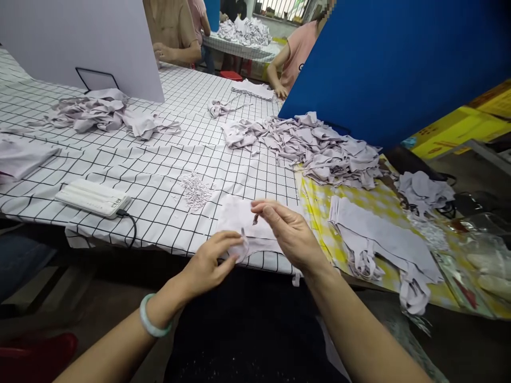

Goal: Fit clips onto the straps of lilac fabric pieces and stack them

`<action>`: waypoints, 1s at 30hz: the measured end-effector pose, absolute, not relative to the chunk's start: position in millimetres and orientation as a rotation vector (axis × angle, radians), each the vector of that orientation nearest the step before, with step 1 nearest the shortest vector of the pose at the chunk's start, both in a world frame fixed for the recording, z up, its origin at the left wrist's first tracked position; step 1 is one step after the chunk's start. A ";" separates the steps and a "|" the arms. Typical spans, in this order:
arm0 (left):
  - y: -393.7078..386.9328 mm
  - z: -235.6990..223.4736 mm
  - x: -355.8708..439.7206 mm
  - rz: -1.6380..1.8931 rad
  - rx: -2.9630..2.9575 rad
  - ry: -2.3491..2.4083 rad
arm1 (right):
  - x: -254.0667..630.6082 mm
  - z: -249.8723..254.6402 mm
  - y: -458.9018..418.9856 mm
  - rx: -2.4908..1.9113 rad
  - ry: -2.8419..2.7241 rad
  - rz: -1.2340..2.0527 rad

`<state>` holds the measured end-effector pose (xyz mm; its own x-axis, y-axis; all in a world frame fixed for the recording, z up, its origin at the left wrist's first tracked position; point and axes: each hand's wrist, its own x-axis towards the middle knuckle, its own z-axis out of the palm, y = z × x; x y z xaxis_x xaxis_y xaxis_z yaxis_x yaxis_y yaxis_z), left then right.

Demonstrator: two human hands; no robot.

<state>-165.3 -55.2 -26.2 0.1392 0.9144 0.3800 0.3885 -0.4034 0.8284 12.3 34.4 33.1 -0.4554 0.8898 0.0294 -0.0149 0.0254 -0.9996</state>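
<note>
Checked worktop (255, 173): power bank (91, 197) left, then scraps (195, 191). Left hand (209, 260) part-curled, loosely gripping pale strap (239, 250). Garment (233, 213) flat on worktop, between and just beyond hands. Right hand (294, 234) nearly closed, pinching small dark bit (256, 218), identity unclear. Step seems strap handling; next move calls for steady left grip.

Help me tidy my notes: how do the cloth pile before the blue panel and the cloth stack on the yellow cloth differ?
The pile is jumbled; the stack is layered neatly. The pile spreads wider than the stack. Both are pale, greyish-lilac fabric.
</note>
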 end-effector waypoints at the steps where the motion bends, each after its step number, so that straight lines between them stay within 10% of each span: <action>1: -54.7 -15.8 -162.3 1.339 1.733 1.304 | 10.7 35.2 27.1 -0.893 -1.505 1.644; 14: -71.0 13.7 -135.5 1.168 0.682 0.950 | 16.7 20.1 -29.5 -1.229 -1.402 1.703; 30: -52.4 -7.2 -136.6 1.082 1.359 1.284 | 25.2 1.1 -38.6 -1.302 -1.598 1.713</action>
